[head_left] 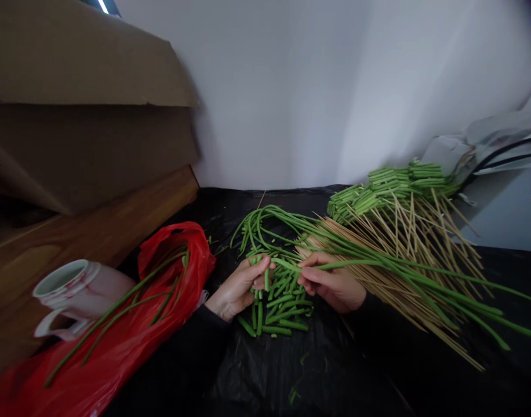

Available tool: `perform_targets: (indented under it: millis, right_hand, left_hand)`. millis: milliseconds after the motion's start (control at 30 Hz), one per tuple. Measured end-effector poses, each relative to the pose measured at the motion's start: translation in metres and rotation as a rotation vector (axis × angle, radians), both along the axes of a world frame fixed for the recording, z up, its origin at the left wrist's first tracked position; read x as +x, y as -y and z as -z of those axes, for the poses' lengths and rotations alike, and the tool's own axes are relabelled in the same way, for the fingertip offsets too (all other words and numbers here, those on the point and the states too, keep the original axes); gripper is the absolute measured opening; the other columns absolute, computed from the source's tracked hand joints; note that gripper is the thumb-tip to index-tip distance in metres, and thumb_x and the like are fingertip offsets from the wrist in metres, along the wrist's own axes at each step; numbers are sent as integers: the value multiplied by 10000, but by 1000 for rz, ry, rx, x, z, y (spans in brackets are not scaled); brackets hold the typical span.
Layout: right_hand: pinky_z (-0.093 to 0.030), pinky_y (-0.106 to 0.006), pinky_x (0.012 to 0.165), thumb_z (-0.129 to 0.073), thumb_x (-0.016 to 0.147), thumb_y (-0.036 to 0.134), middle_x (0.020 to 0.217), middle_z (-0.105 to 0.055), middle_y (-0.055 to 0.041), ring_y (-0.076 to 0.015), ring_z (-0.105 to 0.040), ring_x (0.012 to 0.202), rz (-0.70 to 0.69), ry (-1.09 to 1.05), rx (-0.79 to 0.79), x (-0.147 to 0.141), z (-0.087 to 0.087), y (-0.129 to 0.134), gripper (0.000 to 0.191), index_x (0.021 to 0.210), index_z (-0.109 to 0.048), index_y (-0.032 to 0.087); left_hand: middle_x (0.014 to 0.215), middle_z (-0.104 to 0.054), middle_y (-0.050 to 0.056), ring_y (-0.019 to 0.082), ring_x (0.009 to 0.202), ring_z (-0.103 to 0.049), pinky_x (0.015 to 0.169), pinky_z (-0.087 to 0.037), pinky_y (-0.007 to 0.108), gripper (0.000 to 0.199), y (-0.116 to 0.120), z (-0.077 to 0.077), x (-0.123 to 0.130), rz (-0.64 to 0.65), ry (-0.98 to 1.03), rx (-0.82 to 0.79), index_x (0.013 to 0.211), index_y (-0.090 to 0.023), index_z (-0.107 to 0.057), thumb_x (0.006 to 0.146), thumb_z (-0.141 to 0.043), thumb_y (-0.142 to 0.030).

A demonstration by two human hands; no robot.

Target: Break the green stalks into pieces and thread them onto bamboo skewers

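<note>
A green long bean (288,265) stretches between my two hands over the black plastic sheet (269,370). My left hand (239,286) is closed around its near end, with short bean pieces also between the fingers. Thumb and fingers of my right hand (333,285) pinch the same bean a little further along, its tail running off to the right. Below both hands lies a heap of short bean pieces (289,315). Whole long beans (404,263) lie in a bundle across bamboo skewers (361,255), partly hidden by my right hand.
Rows of bean pieces on skewers (391,188) are stacked at the back right. On the left are a red plastic bag (161,341) with a few thin beans and a white mug (95,289). A cardboard box (91,139) stands behind them, beside a white wall (287,98).
</note>
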State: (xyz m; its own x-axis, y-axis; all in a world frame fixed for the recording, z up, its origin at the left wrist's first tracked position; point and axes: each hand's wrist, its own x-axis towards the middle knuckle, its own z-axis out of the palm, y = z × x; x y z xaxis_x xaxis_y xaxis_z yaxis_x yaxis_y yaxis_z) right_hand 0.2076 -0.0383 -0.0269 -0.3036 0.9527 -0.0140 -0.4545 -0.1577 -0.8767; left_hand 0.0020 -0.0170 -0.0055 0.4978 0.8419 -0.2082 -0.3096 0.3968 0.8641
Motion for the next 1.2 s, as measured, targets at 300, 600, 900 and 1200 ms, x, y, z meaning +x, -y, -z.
perform_targets:
  millis: [300, 600, 900, 1200]
  right_hand:
    - [-458, -255, 511, -820, 710, 346, 685, -734, -28, -120, -611, 534, -33, 180, 125, -6, 7, 3, 238, 817, -693, 175]
    - [-472, -252, 509, -820, 712, 332, 656, -718, -15, -112, -601, 513, -113, 190, 129, -2, 8, 3, 225, 811, -696, 174]
    - [-475, -249, 521, -825, 701, 341, 645, -700, -1, -110, -598, 528, -113, 237, 124, -2, 2, 4, 235, 803, -688, 180]
    - [-389, -224, 438, -838, 661, 423, 539, -611, 32, -89, -517, 445, 61, 21, -26, 6, -4, -5, 315, 770, -659, 188]
  left_hand:
    - [555, -339, -84, 30, 453, -304, 431, -296, 119, 364, -6, -2, 0, -140, 182, -45, 694, -151, -483, 820, -736, -380]
    - [651, -447, -45, 42, 474, -346, 423, -292, 156, 388, -3, -5, -4, -37, 27, 11, 724, -155, -525, 822, -690, -492]
    - [616, -528, -20, 57, 499, -362, 452, -207, 198, 376, 12, -11, 0, 263, -376, 166, 811, -121, -674, 646, -845, -412]
    - [652, -642, 19, 64, 465, -377, 431, -198, 211, 261, 11, -11, -1, 243, -443, 195, 747, -144, -705, 674, -818, -368]
